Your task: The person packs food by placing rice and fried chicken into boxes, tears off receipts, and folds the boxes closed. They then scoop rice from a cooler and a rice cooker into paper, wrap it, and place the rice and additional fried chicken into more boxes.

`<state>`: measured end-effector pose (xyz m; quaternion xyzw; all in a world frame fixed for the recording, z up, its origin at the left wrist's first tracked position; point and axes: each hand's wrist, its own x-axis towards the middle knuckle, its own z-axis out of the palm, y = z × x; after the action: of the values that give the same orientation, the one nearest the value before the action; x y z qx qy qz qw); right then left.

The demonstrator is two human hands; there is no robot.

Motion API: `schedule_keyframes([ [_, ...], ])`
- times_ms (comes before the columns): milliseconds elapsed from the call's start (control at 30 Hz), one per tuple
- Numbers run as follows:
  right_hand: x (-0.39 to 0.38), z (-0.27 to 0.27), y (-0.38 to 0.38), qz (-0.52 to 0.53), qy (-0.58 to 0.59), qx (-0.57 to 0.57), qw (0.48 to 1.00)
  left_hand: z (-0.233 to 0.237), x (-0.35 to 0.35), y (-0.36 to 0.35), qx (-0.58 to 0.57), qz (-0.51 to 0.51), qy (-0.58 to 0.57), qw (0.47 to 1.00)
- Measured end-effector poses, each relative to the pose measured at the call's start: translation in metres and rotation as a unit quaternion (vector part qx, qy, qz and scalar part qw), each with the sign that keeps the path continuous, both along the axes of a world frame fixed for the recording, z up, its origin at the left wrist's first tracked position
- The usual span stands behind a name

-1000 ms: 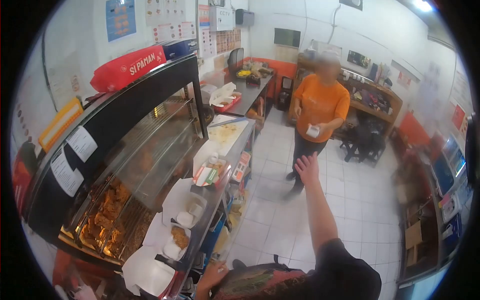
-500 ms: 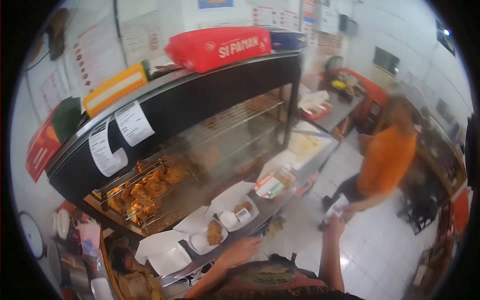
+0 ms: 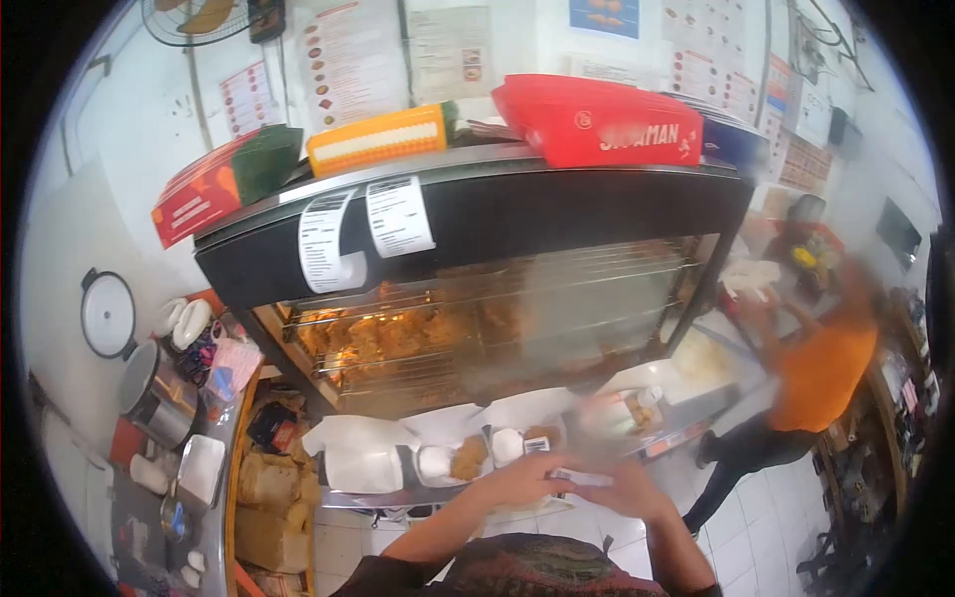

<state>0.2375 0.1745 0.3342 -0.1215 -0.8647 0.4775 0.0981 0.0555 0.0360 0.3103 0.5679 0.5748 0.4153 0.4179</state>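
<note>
Both of my hands meet in front of my body, at the counter's front edge. My left hand (image 3: 522, 480) and my right hand (image 3: 629, 490) are closed on a small white packet (image 3: 584, 478) between them. Just beyond my left hand, an open white box (image 3: 542, 403) holds rice and fried chicken. To its left, another open box (image 3: 438, 463) holds a white rice mound and a fried piece (image 3: 469, 458). The leftmost open box (image 3: 363, 468) has nothing in it. A printed box with food (image 3: 637, 410) lies beyond my right hand.
A heated glass cabinet (image 3: 468, 214) with fried chicken stands behind the boxes, carton stacks on top. A person in an orange shirt (image 3: 826, 373) leans over the counter at right. A steel pot (image 3: 157, 393) is at left.
The view has turned left. My right hand has come from the person's hand at the right to my left hand, bringing the white packet. The person now leans toward the counter.
</note>
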Motion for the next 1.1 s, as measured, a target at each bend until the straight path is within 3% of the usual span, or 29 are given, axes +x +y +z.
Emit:
schedule_keyframes([
  [67,-0.031,0.019,0.003,0.071,0.019,0.055,0.996,-0.007,-0.01,-0.026,-0.01,0.113,0.002,0.994],
  [167,-0.089,0.072,0.006,0.091,0.226,0.144,0.959,-0.033,-0.015,-0.078,0.009,0.313,-0.033,0.949],
  [200,-0.104,0.111,-0.003,0.075,0.183,0.069,0.978,-0.023,-0.009,-0.099,0.01,0.368,-0.03,0.929],
  [267,-0.152,0.157,-0.011,0.08,0.379,0.203,0.899,-0.026,-0.007,-0.134,0.029,0.446,-0.066,0.892],
  [400,-0.245,0.224,-0.036,0.066,0.516,0.35,0.779,-0.06,0.015,-0.183,0.057,0.528,-0.2,0.823],
  [433,-0.261,0.225,-0.039,0.052,0.505,0.375,0.776,-0.062,0.02,-0.191,0.054,0.545,-0.228,0.805],
  [533,-0.289,0.22,-0.038,0.005,0.489,0.43,0.758,-0.084,0.027,-0.203,0.055,0.573,-0.223,0.787],
  [600,-0.283,0.218,-0.028,-0.015,0.502,0.452,0.737,-0.112,0.023,-0.21,0.094,0.554,-0.188,0.806],
  [633,-0.271,0.219,-0.022,-0.028,0.472,0.458,0.753,-0.116,0.019,-0.205,0.115,0.542,-0.174,0.814],
  [733,-0.237,0.218,0.017,-0.068,0.424,0.479,0.765,-0.089,0.008,-0.204,-0.074,0.49,-0.102,0.862],
  [767,-0.228,0.217,0.034,-0.074,0.382,0.474,0.79,-0.07,0.016,-0.193,-0.011,0.513,-0.082,0.855],
  [867,-0.209,0.211,0.086,-0.08,0.374,0.496,0.78,-0.078,0.0,-0.181,0.016,0.457,-0.111,0.882],
  [1100,-0.147,0.214,0.176,-0.133,0.301,0.499,0.802,-0.08,-0.007,-0.11,-0.041,0.452,-0.062,0.889],
])
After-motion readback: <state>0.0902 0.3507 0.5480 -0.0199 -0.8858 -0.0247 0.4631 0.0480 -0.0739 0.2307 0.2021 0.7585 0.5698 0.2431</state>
